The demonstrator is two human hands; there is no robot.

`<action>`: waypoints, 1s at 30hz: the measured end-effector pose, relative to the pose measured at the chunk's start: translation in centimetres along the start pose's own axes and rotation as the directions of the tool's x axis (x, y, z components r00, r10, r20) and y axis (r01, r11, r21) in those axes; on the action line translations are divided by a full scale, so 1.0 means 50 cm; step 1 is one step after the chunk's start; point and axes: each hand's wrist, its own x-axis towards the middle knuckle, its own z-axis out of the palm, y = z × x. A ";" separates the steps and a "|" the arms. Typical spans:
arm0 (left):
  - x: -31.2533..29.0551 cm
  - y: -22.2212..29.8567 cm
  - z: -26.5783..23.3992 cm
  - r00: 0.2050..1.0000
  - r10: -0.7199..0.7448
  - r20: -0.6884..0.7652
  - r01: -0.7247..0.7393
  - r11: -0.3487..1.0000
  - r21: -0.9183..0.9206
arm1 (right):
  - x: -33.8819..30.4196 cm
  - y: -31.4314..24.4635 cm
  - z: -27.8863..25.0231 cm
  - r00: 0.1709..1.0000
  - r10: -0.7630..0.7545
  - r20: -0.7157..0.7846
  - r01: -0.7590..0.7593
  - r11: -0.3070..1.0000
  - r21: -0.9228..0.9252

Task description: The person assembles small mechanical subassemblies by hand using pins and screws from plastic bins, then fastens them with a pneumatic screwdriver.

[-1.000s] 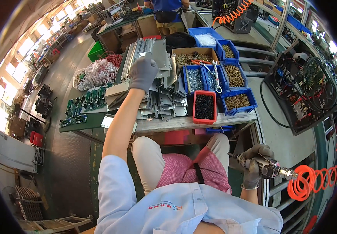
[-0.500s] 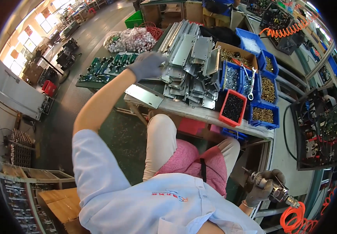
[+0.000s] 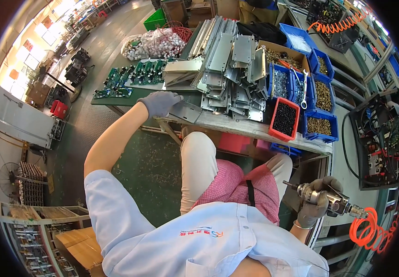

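Note:
My left hand (image 3: 159, 103), in a grey glove, is at the table's near left edge. Its fingers are closed at the left end of a flat metal plate (image 3: 186, 111); the thumb side is partly hidden. Right of that plate rises a heap of silvery metal brackets (image 3: 229, 76). Low on the right, beside my lap, my gloved right hand (image 3: 317, 203) is wrapped round an air screwdriver (image 3: 334, 202). The tool's bit points left, and a coiled orange hose (image 3: 365, 230) runs from its rear end.
Green circuit boards (image 3: 146, 72) and bagged white parts (image 3: 162, 44) lie at the table's left. Blue bins (image 3: 320, 134) and a red bin (image 3: 284, 134) of screws stand right, with a wrench (image 3: 304, 90) across them. An opened black electronic unit (image 3: 379, 143) sits far right.
My left hand has come back from beside the bracket heap, nearer and left, to the flat plate. That plate looks darker and shifted slightly. My right hand still grips the air screwdriver.

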 end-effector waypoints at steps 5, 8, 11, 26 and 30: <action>-0.015 -0.043 0.015 0.992 0.113 -0.059 -0.119 0.987 -0.105 | -0.007 0.002 -0.011 0.999 0.018 0.049 -0.017 1.000 -0.023; -0.006 -0.033 -0.032 0.993 0.117 0.031 -0.114 0.991 -0.070 | -0.018 -0.004 -0.023 1.000 0.026 -0.004 -0.026 0.999 -0.029; -0.020 -0.045 -0.029 0.980 0.199 0.013 -0.199 0.978 0.067 | -0.016 -0.003 -0.010 0.999 -0.008 -0.048 0.006 0.999 -0.052; 0.097 0.400 -0.222 0.569 0.287 -0.771 -0.306 0.944 0.125 | -0.012 -0.003 -0.055 0.984 0.165 -0.061 -0.156 0.979 0.134; 0.229 0.500 -0.168 0.396 0.559 -0.729 -0.358 0.825 0.438 | -0.035 -0.031 -0.065 0.984 0.118 -0.136 -0.103 0.988 0.117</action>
